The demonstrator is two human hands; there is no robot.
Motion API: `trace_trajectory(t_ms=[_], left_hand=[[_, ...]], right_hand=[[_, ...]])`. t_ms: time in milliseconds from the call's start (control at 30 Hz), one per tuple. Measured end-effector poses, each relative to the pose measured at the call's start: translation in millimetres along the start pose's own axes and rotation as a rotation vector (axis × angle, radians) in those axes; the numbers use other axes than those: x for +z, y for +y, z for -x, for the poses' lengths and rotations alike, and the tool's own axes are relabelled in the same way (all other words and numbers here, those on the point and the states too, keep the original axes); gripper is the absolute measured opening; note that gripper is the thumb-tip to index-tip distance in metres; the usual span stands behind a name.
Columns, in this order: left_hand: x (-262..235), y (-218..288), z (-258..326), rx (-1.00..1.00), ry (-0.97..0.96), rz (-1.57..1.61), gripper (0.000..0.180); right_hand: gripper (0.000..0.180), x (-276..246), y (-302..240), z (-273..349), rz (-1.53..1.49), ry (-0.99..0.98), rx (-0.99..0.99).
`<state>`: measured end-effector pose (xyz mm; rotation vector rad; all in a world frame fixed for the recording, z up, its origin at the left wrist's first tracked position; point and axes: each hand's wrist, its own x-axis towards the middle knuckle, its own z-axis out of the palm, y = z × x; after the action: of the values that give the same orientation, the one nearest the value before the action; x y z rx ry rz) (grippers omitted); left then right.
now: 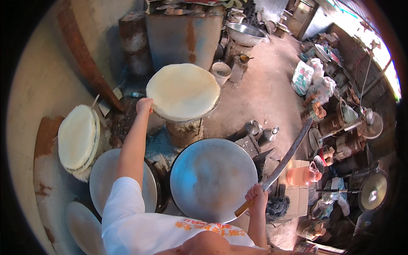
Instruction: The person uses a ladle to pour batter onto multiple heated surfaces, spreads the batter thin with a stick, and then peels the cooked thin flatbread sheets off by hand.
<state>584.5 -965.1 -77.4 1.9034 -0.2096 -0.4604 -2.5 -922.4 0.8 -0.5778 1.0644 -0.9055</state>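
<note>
A broad, pale, round sheet [183,91] lies in the upper middle of the frame, flat on top of a rusty, drum-like stand [185,134]. The left hand [144,106] is at its left edge, with the fingers curled in at the rim; whether they pinch the sheet or only rest against it I cannot tell. The left arm comes up from the lower left of the frame, stretched nearly straight and slanting slightly to the right toward the hand.

The right hand [257,197], at the lower right of centre, is closed in a fist around a long, slightly curved tool [290,151] near its wooden end. The right forearm rises almost upright from the lower edge, and the tool slants from the fist toward the upper right, its far end well apart from the pale sheet.

Between the hands, in the lower middle, sits a wide, round metal griddle [212,178]. A second griddle [104,182] lies to its left, partly hidden by the left arm. Farther left is another pale round stack [76,136]. Beyond the sheet stand a white bucket [221,72] and a metal basin [246,34]; a pink jug [297,175] stands right of the tool.
</note>
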Motion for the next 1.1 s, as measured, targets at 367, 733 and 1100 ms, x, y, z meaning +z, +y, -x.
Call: trace_trajectory(t_ms=[367,733,1100], left_hand=[[-64.6,87.7,432.2,1.1,-0.014,-0.023,0.012],[-236.1,44.3,825.3,0.538,0.592,-1.078,0.008],[-183.2,-436.5,1304.7,-1.3,1.968,0.12,0.065]], right_hand=[[0.025,57.4,77.8,-9.6,0.521,-0.769,0.235],[0.031,11.4,196.8,319.8,0.935,-1.887,0.74],[0.023,-239.1,317.4,585.2,0.657,-3.285,-0.119]])
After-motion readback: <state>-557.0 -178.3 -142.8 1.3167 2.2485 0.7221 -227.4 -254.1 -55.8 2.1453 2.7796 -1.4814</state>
